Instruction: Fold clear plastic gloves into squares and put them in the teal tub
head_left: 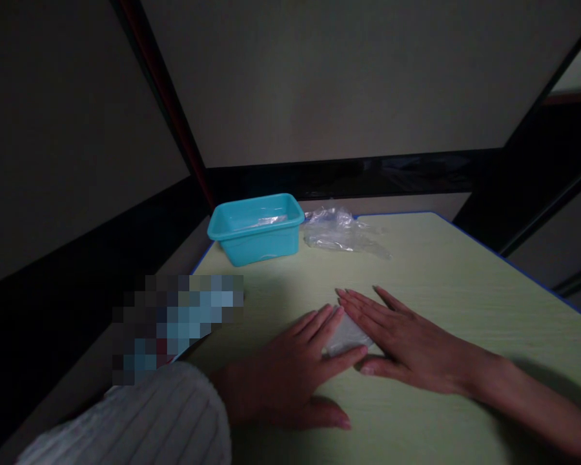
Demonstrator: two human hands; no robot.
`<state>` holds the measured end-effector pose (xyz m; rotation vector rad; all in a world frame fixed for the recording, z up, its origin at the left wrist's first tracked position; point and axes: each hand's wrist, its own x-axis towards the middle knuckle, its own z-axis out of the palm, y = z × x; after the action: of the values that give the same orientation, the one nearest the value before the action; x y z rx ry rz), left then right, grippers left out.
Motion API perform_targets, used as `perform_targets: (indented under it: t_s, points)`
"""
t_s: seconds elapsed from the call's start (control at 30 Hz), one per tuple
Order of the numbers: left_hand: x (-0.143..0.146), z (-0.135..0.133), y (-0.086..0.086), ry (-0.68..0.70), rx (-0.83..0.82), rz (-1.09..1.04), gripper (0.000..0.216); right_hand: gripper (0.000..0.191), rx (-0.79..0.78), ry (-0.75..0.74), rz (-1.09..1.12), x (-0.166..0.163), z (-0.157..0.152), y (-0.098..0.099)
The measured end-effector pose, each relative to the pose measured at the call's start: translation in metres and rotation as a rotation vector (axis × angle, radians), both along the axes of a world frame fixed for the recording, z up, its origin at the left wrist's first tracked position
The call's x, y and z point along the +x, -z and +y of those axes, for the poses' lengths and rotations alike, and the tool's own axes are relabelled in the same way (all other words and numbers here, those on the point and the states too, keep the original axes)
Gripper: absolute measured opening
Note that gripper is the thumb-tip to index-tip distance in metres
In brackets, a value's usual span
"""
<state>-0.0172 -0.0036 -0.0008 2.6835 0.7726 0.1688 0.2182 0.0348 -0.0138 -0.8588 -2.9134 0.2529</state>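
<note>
Both of my hands lie flat on a pale green table (445, 271). My left hand (290, 368) has its fingers stretched out, pressing on the left part of a small clear plastic piece (346, 336). My right hand (397, 339) lies palm down with fingers straight, covering the right part of the same piece. The fingertips of the two hands meet over it. A white ribbed sleeve (159, 420) covers my left forearm.
A turquoise plastic tub (256, 240) with something clear inside stands at the table's far left corner. A pile of crumpled clear plastic bags (339, 232) lies just right of it. Walls and dark frame bars surround the table. A blurred patch sits at the left edge.
</note>
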Motion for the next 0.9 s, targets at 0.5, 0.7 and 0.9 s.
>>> perform_targets:
  t_s: [0.5, 0.7, 0.9]
  points:
    - [0.003, 0.0, -0.002, -0.004, 0.012, -0.036, 0.079, 0.096, 0.023, -0.094, 0.074, -0.018, -0.02, -0.004]
    - [0.005, 0.002, -0.006, -0.003, -0.045, 0.015, 0.082, 0.093, 0.028, -0.046, 0.041, -0.012, -0.018, -0.001]
    - [0.001, 0.001, -0.003, -0.009, -0.042, 0.018, 0.078, 0.089, 0.033, -0.003, 0.054, -0.008, -0.016, 0.001]
